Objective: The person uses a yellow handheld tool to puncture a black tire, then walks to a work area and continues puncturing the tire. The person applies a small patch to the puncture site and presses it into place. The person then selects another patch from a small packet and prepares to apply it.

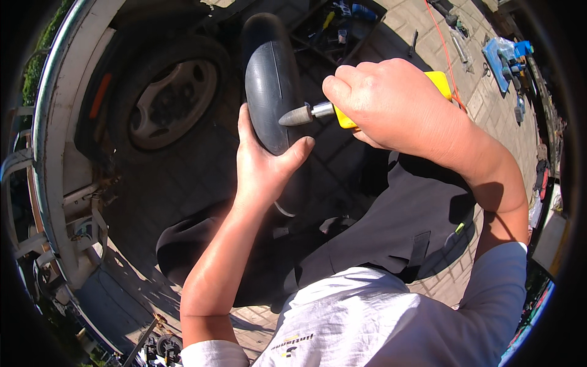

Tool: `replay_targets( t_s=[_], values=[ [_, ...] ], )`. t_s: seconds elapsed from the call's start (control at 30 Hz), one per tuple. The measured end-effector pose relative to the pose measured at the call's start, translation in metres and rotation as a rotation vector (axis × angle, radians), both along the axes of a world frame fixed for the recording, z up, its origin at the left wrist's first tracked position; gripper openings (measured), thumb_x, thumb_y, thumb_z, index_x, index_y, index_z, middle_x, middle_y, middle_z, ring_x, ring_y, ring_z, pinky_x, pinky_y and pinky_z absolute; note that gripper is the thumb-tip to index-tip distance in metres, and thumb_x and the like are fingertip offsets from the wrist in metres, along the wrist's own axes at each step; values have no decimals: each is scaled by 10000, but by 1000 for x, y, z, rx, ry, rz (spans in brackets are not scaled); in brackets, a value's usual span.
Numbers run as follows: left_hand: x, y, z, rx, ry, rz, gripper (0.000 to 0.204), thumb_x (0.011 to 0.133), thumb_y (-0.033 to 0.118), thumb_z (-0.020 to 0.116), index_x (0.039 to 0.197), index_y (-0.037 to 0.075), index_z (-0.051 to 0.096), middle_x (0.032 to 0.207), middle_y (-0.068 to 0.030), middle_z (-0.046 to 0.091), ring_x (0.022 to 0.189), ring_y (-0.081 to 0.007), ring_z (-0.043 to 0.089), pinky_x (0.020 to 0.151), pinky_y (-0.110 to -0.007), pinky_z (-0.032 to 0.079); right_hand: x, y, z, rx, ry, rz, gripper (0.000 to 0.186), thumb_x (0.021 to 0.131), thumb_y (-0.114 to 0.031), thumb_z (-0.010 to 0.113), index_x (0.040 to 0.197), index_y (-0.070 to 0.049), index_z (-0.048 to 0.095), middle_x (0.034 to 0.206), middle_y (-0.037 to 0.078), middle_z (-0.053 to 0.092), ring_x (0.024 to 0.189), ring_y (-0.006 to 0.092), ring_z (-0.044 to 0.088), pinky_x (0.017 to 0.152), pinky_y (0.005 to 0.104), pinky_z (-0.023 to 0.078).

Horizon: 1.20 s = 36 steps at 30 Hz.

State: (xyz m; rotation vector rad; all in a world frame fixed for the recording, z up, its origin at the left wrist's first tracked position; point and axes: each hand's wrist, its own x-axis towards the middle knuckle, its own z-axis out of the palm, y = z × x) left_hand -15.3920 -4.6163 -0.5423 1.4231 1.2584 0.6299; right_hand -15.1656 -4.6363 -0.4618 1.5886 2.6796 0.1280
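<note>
In the head view a black rubber inner tube (272, 73) stands upright at the top middle, held low by my left hand (266, 162), thumb and fingers on opposite sides of it. My right hand (391, 104) is wrapped round a yellow hand tool (441, 84) with a silver shank and a tapered grey bit (296, 116). The bit's tip points left at the tube's surface, touching it or very close. The tool's far end and most of its body are hidden behind my right hand.
A vehicle wheel (189, 92) sits under a vehicle body (55, 140) at the left. A dark tool tray (361, 43) lies on the paving (428, 46) at the back. Blue equipment (495, 64) and a thin red hose (445, 43) lie at the right. My legs (367, 226) are below.
</note>
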Motion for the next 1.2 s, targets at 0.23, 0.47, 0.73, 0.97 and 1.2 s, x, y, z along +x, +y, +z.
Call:
replay_targets(
  t_s=[0.23,0.47,0.73,0.97,1.2],
  values=[
    [-3,0,3,-29,-23,27,1182,706,301,905,1581,-45,190,1328,-248,591,1168,-291,644,1007,-390,528,3,-2,-8,4,27,14,416,682,-157,852,996,-57,598,863,77,642,787,245,710,651,345,576],
    [-13,5,1,-53,-106,36,1141,706,321,919,1560,-20,243,1309,-196,572,1159,-271,623,1008,-390,520,5,2,-24,-22,161,30,240,785,-139,786,973,-21,695,819,117,707,776,263,754,664,357,618],
    [-9,3,3,-70,-117,50,1152,706,328,932,1563,-15,243,1275,-167,573,1110,-241,632,958,-357,541,9,9,-32,-13,177,-15,403,711,-148,863,1031,-50,638,908,89,690,844,249,737,688,341,603],
    [-14,5,-3,-59,-80,81,1211,686,387,950,1575,-14,231,1306,-180,570,1142,-255,628,981,-365,531,10,9,-30,-20,158,-62,179,809,-97,768,957,-21,702,818,130,730,783,275,760,681,361,619],
    [-11,3,-3,-37,-55,57,1209,691,375,940,1582,-15,222,1318,-189,567,1154,-270,623,998,-374,519,8,16,-26,60,112,-82,341,735,-127,844,1012,-45,662,892,96,711,837,244,748,711,336,615]
  ],
)
